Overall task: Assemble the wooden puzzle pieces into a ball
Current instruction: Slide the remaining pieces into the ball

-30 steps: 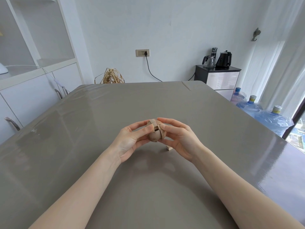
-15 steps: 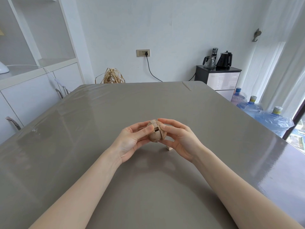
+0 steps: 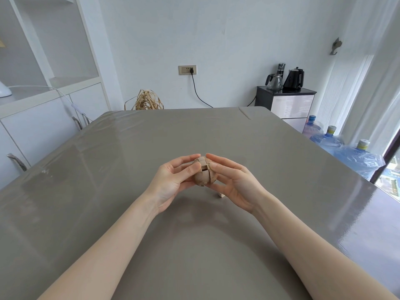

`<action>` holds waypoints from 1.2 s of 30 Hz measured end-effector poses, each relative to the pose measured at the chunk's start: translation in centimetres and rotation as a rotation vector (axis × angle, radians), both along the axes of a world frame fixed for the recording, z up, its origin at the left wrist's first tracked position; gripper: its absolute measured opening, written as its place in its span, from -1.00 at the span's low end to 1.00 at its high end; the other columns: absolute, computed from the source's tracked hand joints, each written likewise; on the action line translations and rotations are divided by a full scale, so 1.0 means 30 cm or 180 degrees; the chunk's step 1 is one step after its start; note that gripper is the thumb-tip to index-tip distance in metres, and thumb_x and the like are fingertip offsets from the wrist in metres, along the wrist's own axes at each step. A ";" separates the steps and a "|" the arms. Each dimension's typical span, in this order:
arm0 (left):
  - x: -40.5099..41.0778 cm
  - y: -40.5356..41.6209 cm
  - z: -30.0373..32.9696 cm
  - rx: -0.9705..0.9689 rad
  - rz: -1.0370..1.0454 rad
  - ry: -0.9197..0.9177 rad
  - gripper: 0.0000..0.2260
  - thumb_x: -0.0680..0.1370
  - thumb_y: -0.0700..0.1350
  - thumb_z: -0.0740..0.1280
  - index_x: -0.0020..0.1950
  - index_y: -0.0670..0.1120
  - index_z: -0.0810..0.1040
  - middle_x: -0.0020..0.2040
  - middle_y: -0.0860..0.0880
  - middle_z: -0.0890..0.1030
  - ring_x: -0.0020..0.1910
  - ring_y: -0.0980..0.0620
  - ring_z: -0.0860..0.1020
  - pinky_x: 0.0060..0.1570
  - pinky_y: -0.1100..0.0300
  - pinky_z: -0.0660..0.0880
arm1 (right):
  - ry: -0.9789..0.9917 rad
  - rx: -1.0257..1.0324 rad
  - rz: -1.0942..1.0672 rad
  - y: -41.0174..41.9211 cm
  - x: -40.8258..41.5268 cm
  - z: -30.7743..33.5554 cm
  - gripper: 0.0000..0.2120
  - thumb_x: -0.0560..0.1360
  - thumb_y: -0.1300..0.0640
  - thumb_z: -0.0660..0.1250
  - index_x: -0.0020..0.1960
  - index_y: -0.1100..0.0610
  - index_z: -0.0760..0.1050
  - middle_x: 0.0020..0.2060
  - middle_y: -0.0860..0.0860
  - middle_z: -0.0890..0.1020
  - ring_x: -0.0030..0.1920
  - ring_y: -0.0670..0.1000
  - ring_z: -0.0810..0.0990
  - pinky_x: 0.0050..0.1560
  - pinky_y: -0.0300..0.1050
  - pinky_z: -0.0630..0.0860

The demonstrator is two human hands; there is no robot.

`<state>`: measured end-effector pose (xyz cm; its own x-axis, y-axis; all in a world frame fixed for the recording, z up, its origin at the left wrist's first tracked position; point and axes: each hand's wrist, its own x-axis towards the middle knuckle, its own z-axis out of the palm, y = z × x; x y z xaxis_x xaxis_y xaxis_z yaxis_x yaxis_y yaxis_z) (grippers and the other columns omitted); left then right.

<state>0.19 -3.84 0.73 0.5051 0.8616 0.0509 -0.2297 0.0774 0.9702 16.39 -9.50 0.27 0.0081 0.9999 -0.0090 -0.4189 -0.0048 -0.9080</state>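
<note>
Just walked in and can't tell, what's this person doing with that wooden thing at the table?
A person is putting together a wooden puzzle ball, holding it above the grey table with both hands. The left hand and the right hand each pinch it by the fingertips. The ball looks nearly whole, though a small gap shows near its top. One loose wooden piece lies on the table below the right hand.

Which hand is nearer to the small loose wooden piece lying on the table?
The right hand. The loose wooden piece lies just under its palm, partly hidden. The left hand is farther, on the other side of the wooden ball both hands hold.
</note>
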 end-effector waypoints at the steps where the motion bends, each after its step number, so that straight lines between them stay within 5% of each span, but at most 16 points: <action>1: -0.002 0.001 -0.001 0.0007 -0.0013 0.0001 -0.66 0.34 -0.09 0.40 0.11 -0.10 0.59 -0.01 -0.06 0.69 -0.04 0.04 0.66 -0.11 0.21 0.60 | -0.0006 0.0003 0.0027 0.000 -0.001 0.000 -0.68 0.50 0.21 0.34 0.26 0.17 0.51 0.16 0.09 0.64 0.24 0.07 0.56 0.09 -0.02 0.59; 18: 0.013 -0.002 -0.021 0.0066 0.0115 0.0250 -0.74 0.48 -0.10 0.37 0.13 -0.14 0.61 0.02 -0.15 0.68 0.01 -0.02 0.64 -0.12 0.24 0.59 | -0.0131 -0.0101 0.0177 -0.003 0.013 -0.002 -0.73 0.51 0.21 0.30 0.19 0.23 0.57 0.07 0.17 0.65 0.07 0.15 0.64 0.11 0.03 0.59; 24: 0.006 0.000 -0.015 0.0794 0.0144 0.0850 -0.61 0.32 0.07 0.53 0.11 0.07 0.61 0.05 0.05 0.67 0.03 0.08 0.62 0.04 0.22 0.56 | 0.0013 -0.0193 0.0155 -0.001 0.018 0.003 -0.70 0.53 0.18 0.28 0.23 0.23 0.54 0.11 0.18 0.64 0.10 0.17 0.63 0.06 0.00 0.61; 28: -0.008 0.013 -0.020 0.1465 0.0120 0.1483 -0.42 0.18 0.00 0.58 0.18 0.18 0.55 0.07 0.11 0.62 0.03 0.16 0.54 0.06 0.21 0.53 | -0.0099 -0.0301 0.0198 -0.002 0.022 0.004 -0.68 0.54 0.13 0.27 0.24 0.24 0.52 0.14 0.20 0.63 0.14 0.16 0.62 0.06 0.02 0.61; 36: 0.019 0.004 -0.044 0.1978 0.0602 0.1336 -0.39 0.18 -0.03 0.64 0.20 0.09 0.57 0.07 0.12 0.63 0.07 0.17 0.54 0.09 0.23 0.50 | -0.0083 -0.0333 0.0184 -0.002 0.017 0.009 -0.64 0.49 0.04 0.32 0.21 0.20 0.55 0.06 0.16 0.66 0.04 0.08 0.65 0.07 -0.08 0.60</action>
